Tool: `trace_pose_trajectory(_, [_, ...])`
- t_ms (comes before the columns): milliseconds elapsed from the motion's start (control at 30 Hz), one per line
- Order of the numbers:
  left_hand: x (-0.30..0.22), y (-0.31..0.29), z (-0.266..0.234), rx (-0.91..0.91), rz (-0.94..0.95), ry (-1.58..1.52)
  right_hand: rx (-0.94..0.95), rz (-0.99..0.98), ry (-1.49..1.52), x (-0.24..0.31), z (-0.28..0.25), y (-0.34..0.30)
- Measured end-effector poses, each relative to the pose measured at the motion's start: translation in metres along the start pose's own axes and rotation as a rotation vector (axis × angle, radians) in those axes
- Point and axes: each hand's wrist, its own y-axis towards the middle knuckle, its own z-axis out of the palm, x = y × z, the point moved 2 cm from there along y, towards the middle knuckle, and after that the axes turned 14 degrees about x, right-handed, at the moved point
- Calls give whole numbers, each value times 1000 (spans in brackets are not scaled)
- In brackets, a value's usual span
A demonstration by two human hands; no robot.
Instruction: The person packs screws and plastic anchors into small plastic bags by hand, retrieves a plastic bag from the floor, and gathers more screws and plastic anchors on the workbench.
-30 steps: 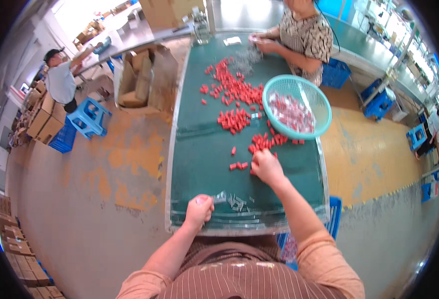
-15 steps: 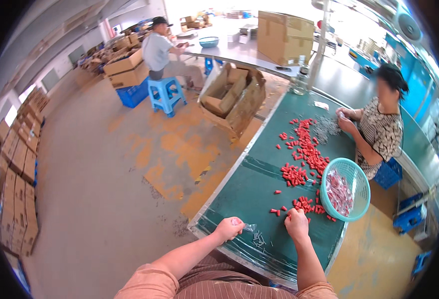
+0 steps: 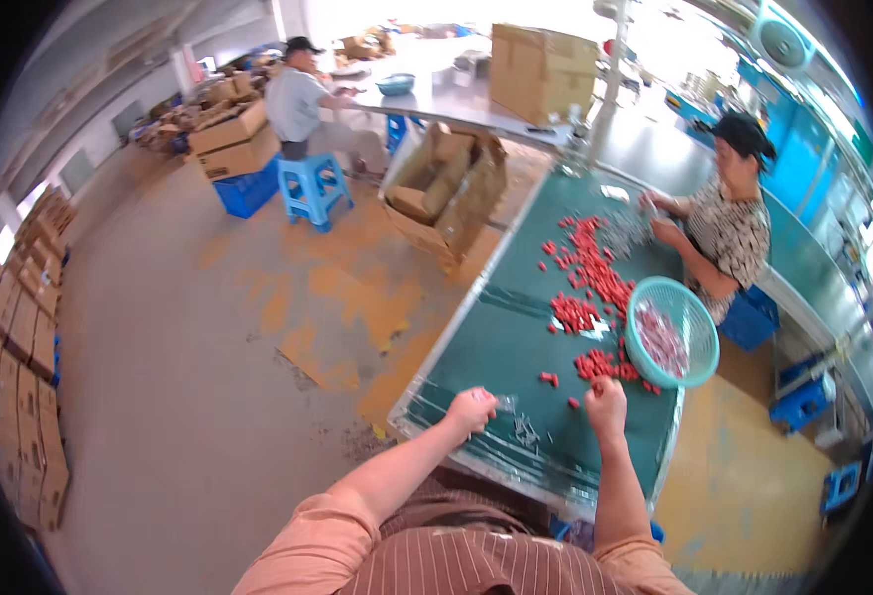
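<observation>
My left hand [image 3: 473, 409] is closed around a small clear plastic bag [image 3: 505, 404], which sticks out past the fingertips over the table's near left part. My right hand [image 3: 606, 405] is closed just in front of a small heap of red cylindrical pieces [image 3: 597, 364]; whatever its fingers grip is hidden. One loose red piece [image 3: 573, 403] lies to its left. Between my hands, nearer to me, is a little pile of thin grey metal pins [image 3: 525, 430]. A turquoise plastic basket [image 3: 706, 322] with filled clear bags stands beyond my right hand.
More red pieces [image 3: 603, 278] spread along the green tabletop [image 3: 496, 347]. Across it, a co-worker [image 3: 737, 223] handles items beside a grey heap [image 3: 625, 233]. An open cardboard box [image 3: 446, 203] stands off the table's left side; another person [image 3: 297, 104] sits farther back.
The whole view has shifted, so the table sits higher in it. Both hands stay closed near the same spots. A red piece now lies apart, left of my right hand.
</observation>
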Motion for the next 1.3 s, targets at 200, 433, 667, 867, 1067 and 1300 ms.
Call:
trace_pose_trajectory(200, [-63, 2, 21, -75, 425, 582, 197, 60, 1040, 59, -14, -14])
trace_pose_trajectory(433, [-35, 23, 39, -135, 279, 726, 199, 145, 910, 79, 37, -18])
trace_pose_trajectory(667, [-23, 8, 42, -80, 288, 699, 169, -140, 253, 110, 21, -45])
trace_pose_trajectory(867, [-43, 0, 43, -12, 181, 631, 161, -156, 153, 127, 5, -38])
trace_pose_trajectory(1067, [-49, 5, 31, 2, 109, 408, 112, -372, 34, 135, 3, -34])
trace_pose_trajectory(1300, [-83, -10, -9, -45, 8, 137, 386, -440, 40, 145, 43, -66])
